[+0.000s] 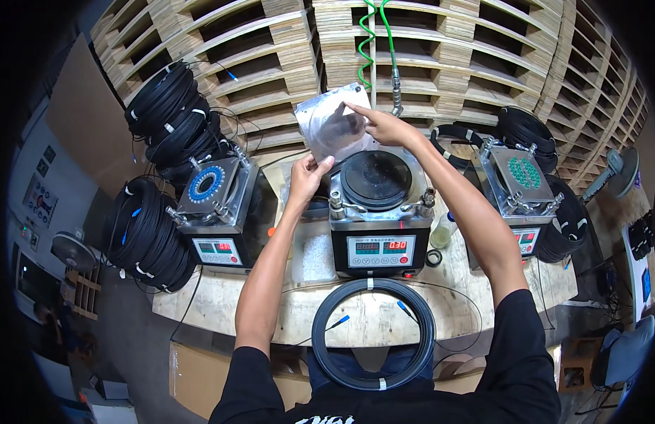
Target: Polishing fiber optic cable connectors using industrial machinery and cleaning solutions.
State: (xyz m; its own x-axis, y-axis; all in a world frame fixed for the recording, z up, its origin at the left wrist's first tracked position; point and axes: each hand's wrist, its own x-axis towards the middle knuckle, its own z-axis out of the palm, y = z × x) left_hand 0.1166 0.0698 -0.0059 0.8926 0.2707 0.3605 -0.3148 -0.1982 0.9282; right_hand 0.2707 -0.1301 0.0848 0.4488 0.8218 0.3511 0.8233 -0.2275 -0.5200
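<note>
A square, shiny metal plate [332, 127] is held up at a tilt above the back of the middle machine [382, 230]. My left hand [306, 180] grips its lower left edge, thumb on the near face. At the plate's right side is my right hand [387, 129], index finger stretched over the face and the other fingers bent at the edge. Below them, the machine's top carries a round black pad [377, 179], with metal clamps [425, 201] at its front corners. A black cable coil [327, 300] with blue connectors lies in front, partly over the table edge.
Two similar machines stand left [214, 212] and right [518, 184], topped with plates of blue and green parts. Black cable coils [140, 237] pile up beside them. A clear tray [317, 256] and a bottle [444, 230] flank the middle machine. Wooden pallets [264, 42] rise behind.
</note>
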